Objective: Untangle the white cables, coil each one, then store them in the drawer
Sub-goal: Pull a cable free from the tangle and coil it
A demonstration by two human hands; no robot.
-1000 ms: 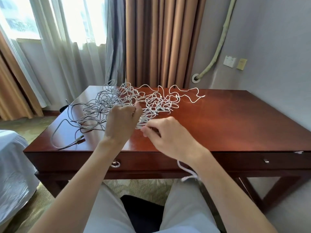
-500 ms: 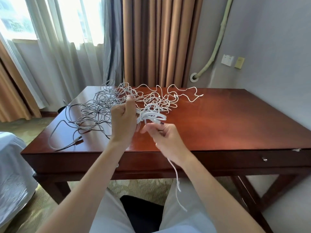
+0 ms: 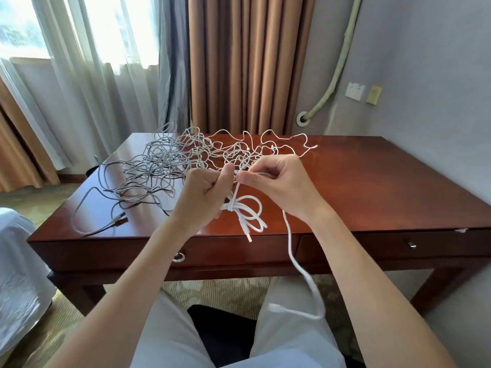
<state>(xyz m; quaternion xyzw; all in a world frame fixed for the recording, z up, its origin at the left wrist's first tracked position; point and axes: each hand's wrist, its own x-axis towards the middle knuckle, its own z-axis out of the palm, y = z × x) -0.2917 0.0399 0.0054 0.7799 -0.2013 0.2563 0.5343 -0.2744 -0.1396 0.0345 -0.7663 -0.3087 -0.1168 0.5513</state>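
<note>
I have the left hand [image 3: 204, 193] closed in a fist round a white cable [image 3: 245, 211], thumb pressed up against the strand where it leaves the fist. The right hand [image 3: 283, 181] pinches the same cable between thumb and forefinger, just beside the left thumb. Below the two hands, over the near edge of the desk [image 3: 372, 187], the cable hangs as a small bundle of loops cinched by a wrap, with a plug end pointing down. A free tail [image 3: 297, 264] drops from the right hand past the desk front toward my lap; its end is blurred.

Handling judgement: the cable looks light, limp and round in section, with a smooth sheath likely to slide under a loose pinch. It holds soft curves but no shape of its own. I would take hold on the sheath close to the wrap, not on the plug, and avoid pulling hard at the connector joint.

The remaining tangle [image 3: 202, 158] lies on the far half of the desk: thin white strands to the right, greyer ones to the left, looped over each other so that single cables cannot be told apart. One grey lead [image 3: 90, 229] trails to the near left corner and ends in a dark plug.

The desk is polished reddish wood, glossy and hard. Its drawer [image 3: 393, 245] front appears closed, with a small metal pull. Curtains [image 3: 247, 62] hang behind.
</note>
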